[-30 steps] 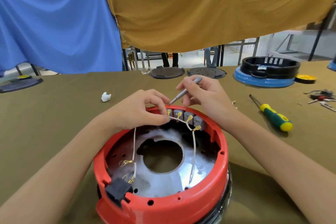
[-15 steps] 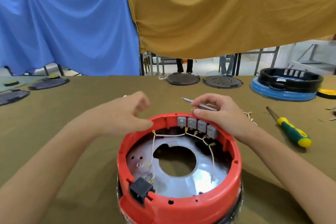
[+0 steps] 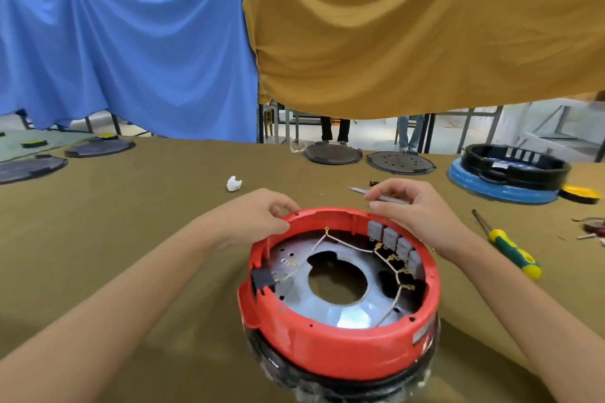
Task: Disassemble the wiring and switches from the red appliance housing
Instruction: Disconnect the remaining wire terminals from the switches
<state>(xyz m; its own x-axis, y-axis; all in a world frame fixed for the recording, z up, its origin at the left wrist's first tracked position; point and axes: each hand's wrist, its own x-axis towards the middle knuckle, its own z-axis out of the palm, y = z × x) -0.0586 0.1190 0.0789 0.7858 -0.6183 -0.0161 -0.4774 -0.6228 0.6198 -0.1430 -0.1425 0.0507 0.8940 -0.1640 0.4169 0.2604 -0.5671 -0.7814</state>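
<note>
While the red housing (image 3: 340,347) sits upside down on the olive-covered counter (image 3: 131,222) close to the near edge, both hands are at its far rim. The left hand (image 3: 258,216) has its thumb pressed on the rim's upper left arc and its fingers curled over the outer side, gripping the housing there. The right hand (image 3: 415,206) hovers at the far right of the rim, pinching a thin grey metal tool (image 3: 376,196) between thumb and fingertips, the tip pointing left over the counter.

Inside the housing, a row of four grey switches (image 3: 393,244) lines the right inner wall. White wiring (image 3: 389,267) with brass terminals runs from a point on the far inner wall down along the switches and on toward the near right. A black socket block (image 3: 262,281) is set in the left wall, with a short wire leading from it. The metal floor plate (image 3: 347,311) has a large round hole at its centre.

Open cloth lies on both sides of the housing. To the right, well apart, a green-and-yellow screwdriver (image 3: 510,252) lies at an angle. A small white scrap (image 3: 234,183) lies beyond the left hand. Along the far edge sit two dark round plates (image 3: 332,154), and at far right a black housing on a blue base (image 3: 510,173). More dark discs (image 3: 98,148) lie far left. Blue and mustard cloths (image 3: 409,36) hang behind.
</note>
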